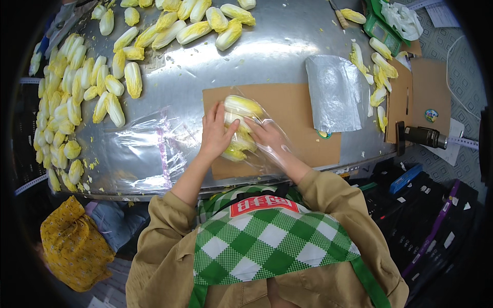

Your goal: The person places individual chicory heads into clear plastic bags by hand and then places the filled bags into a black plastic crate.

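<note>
Several small napa cabbages [242,106] lie side by side in a clear plastic bag [275,133] on a flat cardboard sheet [308,150]. My left hand [218,133] rests along the left side of the bundle, fingers bent and pressing on the cabbages. From the right, my right hand [267,134] reaches over them, with clear film around the hand and wrist. Its fingers touch the middle cabbages. Part of the bundle is hidden under both hands. Left of my left forearm, flat clear bags [134,154] with a pink-purple edge lie on the metal table [269,69].
Loose cabbages [61,104] are heaped at the left, more along the far edge. A silvery plastic sheet [335,94] overlaps the cardboard. Trimmed leaves [379,92], a knife [341,17], a green scale [379,32] and a dark flask [423,137] are at the right. Black crates [416,223] stand below.
</note>
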`<action>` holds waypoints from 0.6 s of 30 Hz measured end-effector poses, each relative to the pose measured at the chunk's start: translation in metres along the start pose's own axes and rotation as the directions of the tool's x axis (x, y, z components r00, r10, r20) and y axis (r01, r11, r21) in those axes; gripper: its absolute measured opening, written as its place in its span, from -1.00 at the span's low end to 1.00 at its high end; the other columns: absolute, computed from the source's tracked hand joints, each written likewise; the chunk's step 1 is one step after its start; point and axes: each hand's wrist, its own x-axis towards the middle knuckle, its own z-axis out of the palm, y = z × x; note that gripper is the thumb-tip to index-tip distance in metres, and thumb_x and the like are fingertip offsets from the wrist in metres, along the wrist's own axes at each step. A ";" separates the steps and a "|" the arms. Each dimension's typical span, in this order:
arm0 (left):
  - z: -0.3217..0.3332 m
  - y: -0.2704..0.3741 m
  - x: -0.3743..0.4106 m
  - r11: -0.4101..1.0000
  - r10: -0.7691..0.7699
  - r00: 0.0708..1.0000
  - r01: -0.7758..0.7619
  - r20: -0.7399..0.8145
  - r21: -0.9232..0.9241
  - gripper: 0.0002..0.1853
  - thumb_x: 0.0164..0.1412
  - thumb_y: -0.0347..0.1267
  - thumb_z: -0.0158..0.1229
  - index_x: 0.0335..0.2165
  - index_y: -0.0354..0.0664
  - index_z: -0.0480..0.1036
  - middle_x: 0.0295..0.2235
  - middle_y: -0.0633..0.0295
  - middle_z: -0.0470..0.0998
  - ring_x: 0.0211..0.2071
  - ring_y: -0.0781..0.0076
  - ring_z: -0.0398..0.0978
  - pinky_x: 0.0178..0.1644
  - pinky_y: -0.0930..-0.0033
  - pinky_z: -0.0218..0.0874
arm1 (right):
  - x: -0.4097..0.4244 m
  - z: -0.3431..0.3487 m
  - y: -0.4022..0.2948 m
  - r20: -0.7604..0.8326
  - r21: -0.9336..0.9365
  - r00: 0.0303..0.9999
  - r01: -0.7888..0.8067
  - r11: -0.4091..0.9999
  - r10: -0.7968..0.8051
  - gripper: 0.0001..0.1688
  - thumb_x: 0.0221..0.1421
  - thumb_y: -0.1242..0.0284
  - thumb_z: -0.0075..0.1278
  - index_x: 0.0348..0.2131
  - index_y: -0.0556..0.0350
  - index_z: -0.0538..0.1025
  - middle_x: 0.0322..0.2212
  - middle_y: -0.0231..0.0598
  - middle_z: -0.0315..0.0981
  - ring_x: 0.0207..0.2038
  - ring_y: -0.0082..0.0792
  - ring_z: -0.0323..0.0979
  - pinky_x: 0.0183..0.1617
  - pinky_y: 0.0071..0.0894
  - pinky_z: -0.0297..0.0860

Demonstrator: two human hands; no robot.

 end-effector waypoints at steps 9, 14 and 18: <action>-0.013 0.018 -0.022 0.945 0.187 0.981 -0.166 -0.048 0.283 -0.13 0.10 -0.10 0.17 0.23 -0.26 0.00 0.26 -0.03 -0.01 0.28 -0.04 -0.09 0.28 -0.14 -0.26 | -0.042 -0.025 -0.005 -0.085 0.080 0.988 0.134 0.988 -0.127 -0.57 0.03 0.54 0.02 -0.05 0.05 0.47 -0.12 -0.03 0.34 -0.20 -0.09 0.40 -0.16 -0.23 0.36; -0.007 0.021 -0.044 0.860 0.184 0.968 -0.243 0.172 0.448 0.01 -0.07 0.03 0.24 0.26 -0.06 0.00 0.31 0.14 -0.07 0.32 0.14 -0.15 0.29 -0.19 -0.32 | -0.129 -0.081 0.020 0.332 0.173 0.939 -0.159 0.972 0.094 -0.79 0.03 0.34 0.09 -0.50 0.12 0.55 -0.46 -0.17 0.48 -0.45 -0.09 0.41 -0.38 -0.25 0.35; -0.003 0.014 -0.044 0.847 0.270 0.950 -0.311 0.156 0.432 0.03 -0.11 0.02 0.25 0.26 -0.07 -0.01 0.31 0.14 -0.10 0.33 0.15 -0.15 0.29 -0.20 -0.30 | -0.164 -0.072 0.019 0.546 0.402 0.576 -0.817 0.412 0.609 -0.33 0.15 -0.09 -0.15 -0.56 0.15 0.53 -0.76 -0.34 0.39 -0.76 -0.42 0.31 -0.66 -0.48 0.21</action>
